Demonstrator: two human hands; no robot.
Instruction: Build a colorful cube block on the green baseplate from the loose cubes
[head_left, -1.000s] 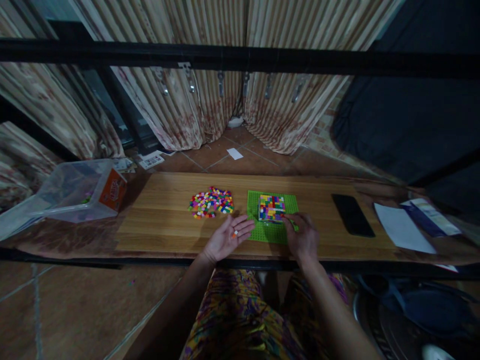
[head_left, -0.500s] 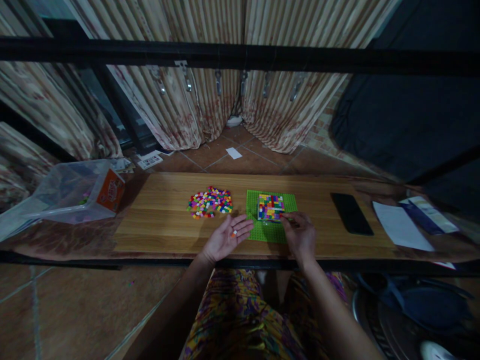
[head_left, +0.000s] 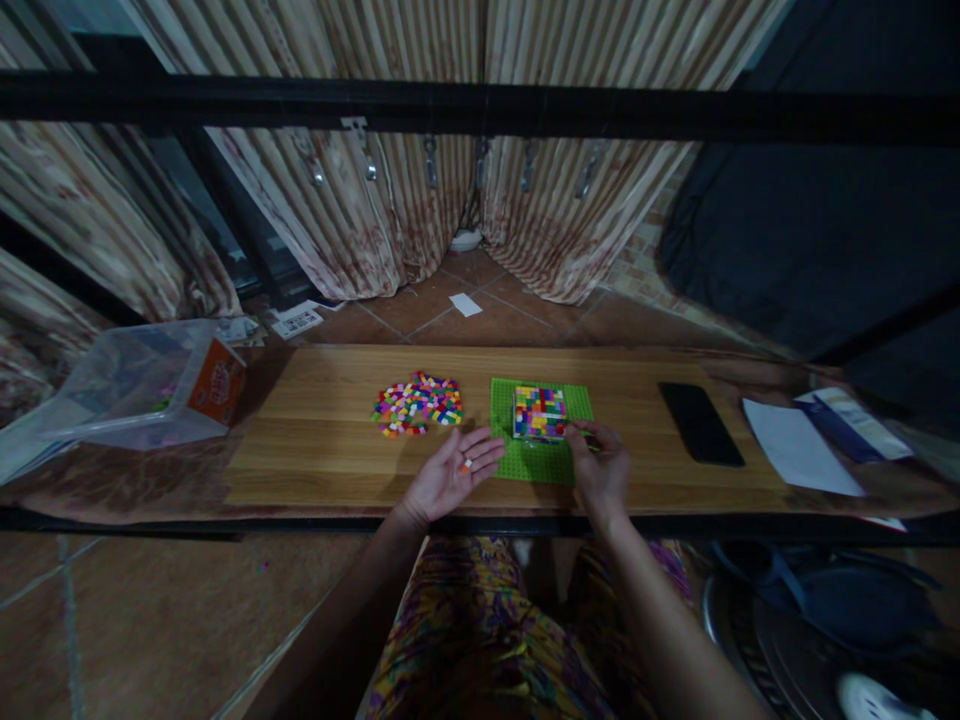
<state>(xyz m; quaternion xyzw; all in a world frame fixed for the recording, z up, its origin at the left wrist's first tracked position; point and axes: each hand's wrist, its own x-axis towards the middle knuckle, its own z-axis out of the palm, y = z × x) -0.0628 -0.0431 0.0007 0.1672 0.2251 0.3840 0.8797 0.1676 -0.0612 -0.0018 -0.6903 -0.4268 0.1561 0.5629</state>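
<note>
My left hand [head_left: 457, 472] is palm up in front of the green baseplate [head_left: 536, 465], fingers stretched out. On its palm lie small toy bricks [head_left: 466, 466], white and orange. A low block of multicoloured toy bricks [head_left: 539, 412] stands on the baseplate. At the block's near right corner is my right hand [head_left: 598, 462], its thumb and index finger close together beside a red brick. What is between those fingertips, if anything, is too small to make out. Left of the baseplate lies a pile of loose coloured bricks [head_left: 420, 402].
The wooden board [head_left: 300, 450] carries a black phone [head_left: 701, 424] on the right. Beyond it lie white paper [head_left: 799, 447] and a packet [head_left: 855, 425]. A clear plastic box [head_left: 142, 385] with an orange label stands at the left. A dark bar [head_left: 480, 110] crosses above.
My right fingertips have drawn slightly right from the block's corner, showing more of its near right edge. My left hand keeps its pose with the bricks on the palm. The view has shifted slightly.
</note>
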